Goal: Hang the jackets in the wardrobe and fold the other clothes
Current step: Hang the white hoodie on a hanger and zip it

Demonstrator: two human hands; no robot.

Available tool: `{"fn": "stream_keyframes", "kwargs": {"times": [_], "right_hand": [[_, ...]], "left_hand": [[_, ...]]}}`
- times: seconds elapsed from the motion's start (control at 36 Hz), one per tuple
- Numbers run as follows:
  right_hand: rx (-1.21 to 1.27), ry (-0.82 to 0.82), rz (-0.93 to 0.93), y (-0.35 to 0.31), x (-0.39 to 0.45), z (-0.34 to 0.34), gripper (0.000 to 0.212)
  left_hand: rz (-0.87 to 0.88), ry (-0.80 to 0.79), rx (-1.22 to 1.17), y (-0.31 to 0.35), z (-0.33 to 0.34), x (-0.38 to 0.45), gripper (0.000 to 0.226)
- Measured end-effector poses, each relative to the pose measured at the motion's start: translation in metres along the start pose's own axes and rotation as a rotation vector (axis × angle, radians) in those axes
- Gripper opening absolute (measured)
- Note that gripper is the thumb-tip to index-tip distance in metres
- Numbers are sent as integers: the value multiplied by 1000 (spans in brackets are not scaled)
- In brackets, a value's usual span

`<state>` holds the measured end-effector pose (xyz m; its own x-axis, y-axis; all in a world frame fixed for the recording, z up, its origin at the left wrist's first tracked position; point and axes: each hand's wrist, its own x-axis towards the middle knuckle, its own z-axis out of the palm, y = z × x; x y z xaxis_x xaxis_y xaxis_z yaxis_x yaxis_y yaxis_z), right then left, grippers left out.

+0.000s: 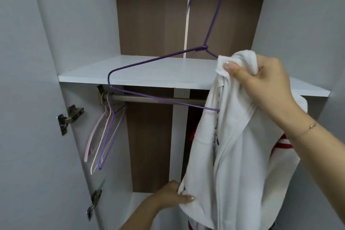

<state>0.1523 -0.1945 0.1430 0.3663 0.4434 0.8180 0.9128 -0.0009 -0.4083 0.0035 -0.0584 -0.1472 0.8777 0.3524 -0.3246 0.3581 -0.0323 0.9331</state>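
Note:
A white jacket (240,155) hangs in front of the open wardrobe, its right shoulder slipped over a purple wire hanger (158,59). The hanger's left arm and hook stick out bare, tilted up in front of the shelf. My right hand (261,82) grips the jacket's bunched collar together with the hanger's right end. Lower down, my left hand (173,198) pinches the jacket's left front edge. The metal rail (149,99) runs under the shelf behind the hanger.
Three empty wire hangers (104,136), pink, white and purple, hang at the rail's left end. A white shelf (149,73) sits above the rail. Door hinges (70,117) stick out on the left wall. Red and white fabric (283,144) shows behind the jacket.

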Motion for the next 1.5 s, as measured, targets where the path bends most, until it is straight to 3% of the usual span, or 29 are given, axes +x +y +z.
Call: {"fn": "stream_keyframes", "kwargs": {"times": [0.08, 0.19, 0.31, 0.36, 0.42, 0.58, 0.67, 0.78, 0.89, 0.94, 1.0, 1.06, 1.14, 1.22, 1.31, 1.39, 1.44, 1.5], "right_hand": [[-6, 31, 32, 15, 3, -11, 10], [-32, 7, 76, 37, -4, -26, 19], [0, -36, 143, 57, -18, -30, 63], [17, -77, 156, 56, -26, -27, 70], [42, -145, 168, 55, -33, -24, 71], [100, -377, 109, 46, -55, 0, 51], [10, -427, 34, 35, -71, 22, 69], [-150, -362, -30, 22, -89, 59, 61], [-242, -228, -5, 22, -93, 82, 53], [-246, -186, 14, 26, -90, 83, 54], [-236, -122, 51, 32, -86, 78, 54], [-232, -44, 86, 38, -82, 68, 60], [-210, 52, 109, 41, -76, 52, 72], [-105, 81, 55, 25, -76, 48, 62], [-34, -2, -146, 5, -88, 61, 54], [24, -114, -275, 0, -103, 79, 65], [55, -167, -224, 0, -111, 89, 75], [84, -138, -112, 2, -118, 94, 75]], "left_hand": [[2, 143, -290, -15, -24, -14, 46], [109, 369, -709, -5, -81, -54, 47], [188, 577, -823, 37, -133, -102, 25], [192, 631, -791, 63, -151, -122, 21], [205, 666, -722, 90, -164, -137, 35], [170, 636, -673, 169, -162, -167, 25], [206, 569, -753, 204, -149, -176, 11], [279, 489, -779, 238, -123, -189, 8], [344, 432, -666, 253, -102, -200, 26], [383, 498, -557, 254, -102, -207, 32], [390, 595, -450, 253, -110, -220, 20], [350, 590, -414, 253, -123, -235, 16], [282, 518, -484, 251, -130, -248, 25], [341, 531, -618, 253, -126, -239, 28], [428, 503, -819, 259, -115, -218, 12], [458, 485, -853, 265, -104, -198, 16], [408, 506, -838, 267, -101, -188, 26], [385, 368, -930, 267, -96, -186, 22]]}}
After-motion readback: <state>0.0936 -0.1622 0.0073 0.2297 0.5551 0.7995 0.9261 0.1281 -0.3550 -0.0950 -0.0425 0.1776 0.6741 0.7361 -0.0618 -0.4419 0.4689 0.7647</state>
